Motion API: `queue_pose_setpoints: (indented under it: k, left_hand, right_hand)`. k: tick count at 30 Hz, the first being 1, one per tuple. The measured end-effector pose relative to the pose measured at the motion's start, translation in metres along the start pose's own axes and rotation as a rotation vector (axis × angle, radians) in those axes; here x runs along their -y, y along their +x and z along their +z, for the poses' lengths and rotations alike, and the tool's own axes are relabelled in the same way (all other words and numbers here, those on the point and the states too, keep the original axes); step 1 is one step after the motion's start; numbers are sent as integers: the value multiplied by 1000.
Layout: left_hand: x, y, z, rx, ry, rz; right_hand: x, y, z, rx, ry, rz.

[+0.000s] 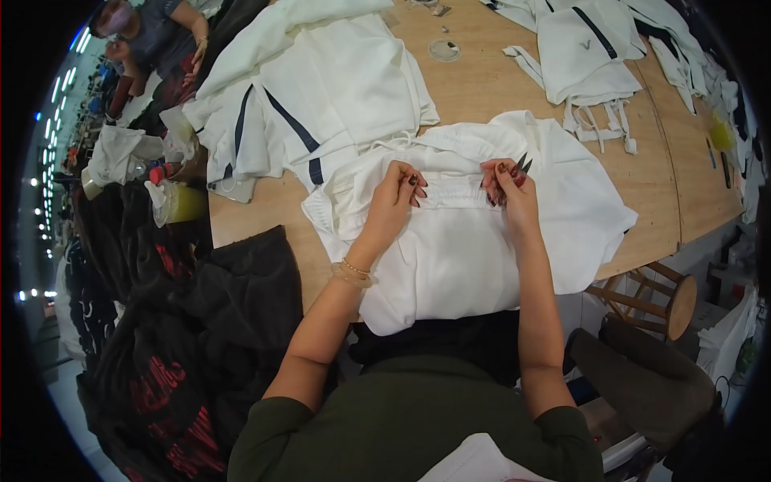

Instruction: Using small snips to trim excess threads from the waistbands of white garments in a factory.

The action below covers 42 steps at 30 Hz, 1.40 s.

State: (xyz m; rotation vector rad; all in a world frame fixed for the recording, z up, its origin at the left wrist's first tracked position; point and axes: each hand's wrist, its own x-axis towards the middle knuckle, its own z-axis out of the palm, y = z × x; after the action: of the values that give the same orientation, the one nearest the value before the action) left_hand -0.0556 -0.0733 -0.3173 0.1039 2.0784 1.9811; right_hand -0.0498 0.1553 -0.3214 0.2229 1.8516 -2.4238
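Note:
A pair of white pants (466, 261) with a gathered elastic waistband (458, 183) lies over the table edge in front of me. My left hand (398, 191) is closed, its fingertips pinching the left part of that waistband. At the band's right part is my right hand (511, 186), its fingers curled round small thread snips (524, 163). Only the dark pointed blades and a bit of red handle show; they point up and away from the cloth. Any thread between the fingers is too fine to make out.
White garments with navy stripes (337, 80) are piled at the far left; more white pieces (582, 60) lie far right. A cup of yellow drink (183, 202) stands beside black garments (233, 289) at left. A wooden stool (681, 305) is at right; another person (165, 36) sits far left.

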Motion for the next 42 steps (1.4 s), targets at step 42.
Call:
queue_pose_setpoints:
  k: [42]
  left_hand:
    - [-9,-11,23,-63,481,278]
  right_hand:
    - [-2,-1,5,-38,70,-27]
